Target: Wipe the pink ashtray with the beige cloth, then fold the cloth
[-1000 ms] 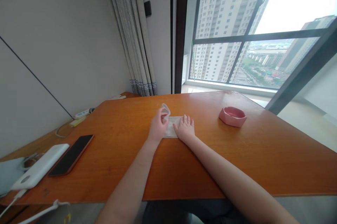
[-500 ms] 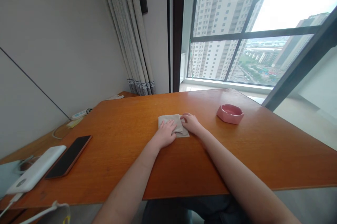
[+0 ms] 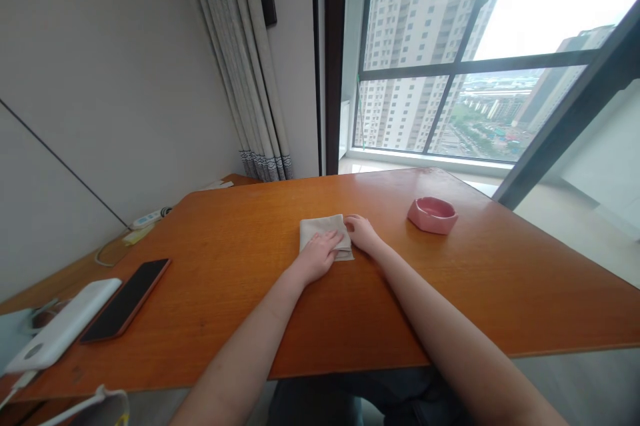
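A folded beige-grey cloth (image 3: pixel 313 231) lies on the wooden table in front of me, its layers slightly offset at the lower right edge. My left hand (image 3: pixel 321 254) rests flat on it with the fingers stretched toward its right side, covering part of the lower half. At the cloth's right edge is my right hand (image 3: pixel 363 234), its fingers curled in and pinching the edge; the fingertips are partly hidden.
A pink angular bowl (image 3: pixel 433 215) stands to the right on the table (image 3: pixel 240 279). To the left lie a dark phone (image 3: pixel 126 301) and a white power bank (image 3: pixel 65 326) with a cable. A power strip (image 3: pixel 147 219) sits by the wall, and a window (image 3: pixel 480 66) is behind.
My left hand has slid slightly right across the cloth. The right hand has drawn in its fingers at the cloth's right edge, and the upper layer now reaches farther right.
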`<action>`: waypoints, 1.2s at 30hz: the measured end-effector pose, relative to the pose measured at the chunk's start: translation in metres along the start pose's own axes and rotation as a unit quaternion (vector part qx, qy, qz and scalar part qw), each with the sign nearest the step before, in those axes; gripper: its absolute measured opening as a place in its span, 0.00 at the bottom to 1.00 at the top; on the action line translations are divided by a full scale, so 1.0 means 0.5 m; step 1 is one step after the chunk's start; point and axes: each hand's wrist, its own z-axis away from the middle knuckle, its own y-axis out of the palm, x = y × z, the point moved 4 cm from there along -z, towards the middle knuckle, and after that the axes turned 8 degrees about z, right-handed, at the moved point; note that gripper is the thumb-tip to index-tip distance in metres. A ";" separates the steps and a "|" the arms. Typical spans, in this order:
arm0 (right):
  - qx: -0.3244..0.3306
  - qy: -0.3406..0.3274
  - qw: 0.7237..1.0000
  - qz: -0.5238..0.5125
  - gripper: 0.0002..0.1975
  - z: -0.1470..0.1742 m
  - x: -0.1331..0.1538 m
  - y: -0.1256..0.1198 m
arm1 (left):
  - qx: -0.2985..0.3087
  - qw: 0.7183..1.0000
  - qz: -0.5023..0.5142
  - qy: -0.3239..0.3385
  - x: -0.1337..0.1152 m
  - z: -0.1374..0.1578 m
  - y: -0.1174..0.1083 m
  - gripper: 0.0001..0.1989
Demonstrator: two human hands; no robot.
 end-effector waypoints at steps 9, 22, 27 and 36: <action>-0.188 -0.018 0.982 -0.016 0.21 0.028 0.043 -0.056 | -0.111 0.993 -0.032 -0.003 -0.010 0.009 -0.056 0.22; 0.009 -0.067 0.988 0.141 0.31 0.061 0.125 0.040 | -0.135 0.966 -0.140 -0.170 0.064 0.014 -0.055 0.22; -0.053 -0.104 0.983 0.139 0.27 0.066 0.141 0.027 | -0.077 0.969 -0.123 -0.201 0.090 0.013 -0.037 0.27; -0.009 -0.102 0.983 0.149 0.25 0.045 0.108 0.025 | -0.148 0.946 -0.177 -0.228 0.071 0.031 -0.064 0.20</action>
